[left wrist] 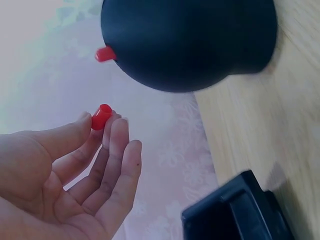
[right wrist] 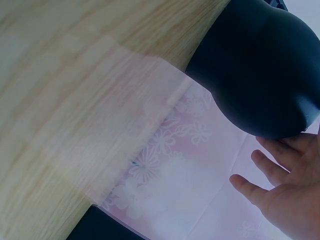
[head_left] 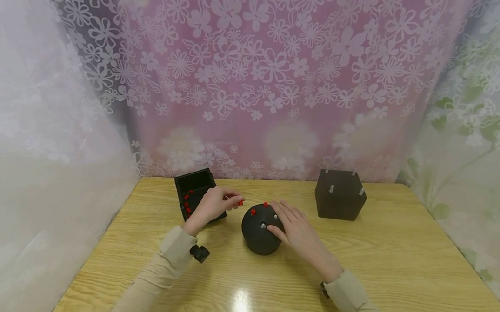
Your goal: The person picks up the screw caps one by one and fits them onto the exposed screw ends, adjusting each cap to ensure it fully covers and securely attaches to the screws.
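Note:
My left hand pinches a small red cap between thumb and fingertips; its hollow end shows in the left wrist view. That hand is between an open black box and a black dome-topped object, with the cap apart from the dome. Two red caps, including this near one, stand on the dome, and silver studs show on its top. My right hand rests on the dome's right side with fingers spread. In the right wrist view, its fingertips touch the dome's underside edge, some hidden behind it.
The black box on the left holds several loose red caps; my left forearm partly covers it. At the back right stands a dark block with several clear pegs on top. A floral curtain hangs behind the wooden table.

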Available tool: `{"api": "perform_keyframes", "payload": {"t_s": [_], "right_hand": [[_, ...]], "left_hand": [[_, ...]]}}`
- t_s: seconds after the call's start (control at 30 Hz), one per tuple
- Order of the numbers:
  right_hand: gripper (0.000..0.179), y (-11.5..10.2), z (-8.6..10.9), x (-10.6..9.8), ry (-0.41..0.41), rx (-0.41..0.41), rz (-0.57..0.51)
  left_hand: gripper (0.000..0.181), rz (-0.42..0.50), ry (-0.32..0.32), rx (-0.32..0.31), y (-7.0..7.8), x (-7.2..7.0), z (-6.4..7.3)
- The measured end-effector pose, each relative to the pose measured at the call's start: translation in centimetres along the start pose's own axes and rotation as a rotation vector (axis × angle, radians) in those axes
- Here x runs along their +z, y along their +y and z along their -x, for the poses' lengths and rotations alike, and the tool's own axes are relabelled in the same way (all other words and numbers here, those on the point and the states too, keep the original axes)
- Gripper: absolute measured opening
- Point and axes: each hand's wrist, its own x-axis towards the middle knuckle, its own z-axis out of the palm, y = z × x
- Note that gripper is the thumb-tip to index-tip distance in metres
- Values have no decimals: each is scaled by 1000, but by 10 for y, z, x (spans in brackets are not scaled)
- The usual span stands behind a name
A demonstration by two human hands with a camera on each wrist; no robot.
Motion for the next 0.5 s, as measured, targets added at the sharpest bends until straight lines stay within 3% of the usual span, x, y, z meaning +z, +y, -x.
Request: {"api": "perform_keyframes", "payload": {"t_s": [0.3, 0.5], "right_hand": [[67, 2, 0, 1, 39, -24, 5], [67, 3, 1, 3, 60, -50, 27]], "left_hand": [[25, 17, 19, 78, 23, 10, -2], [27, -20, 37, 131, 37, 17, -1]]}}
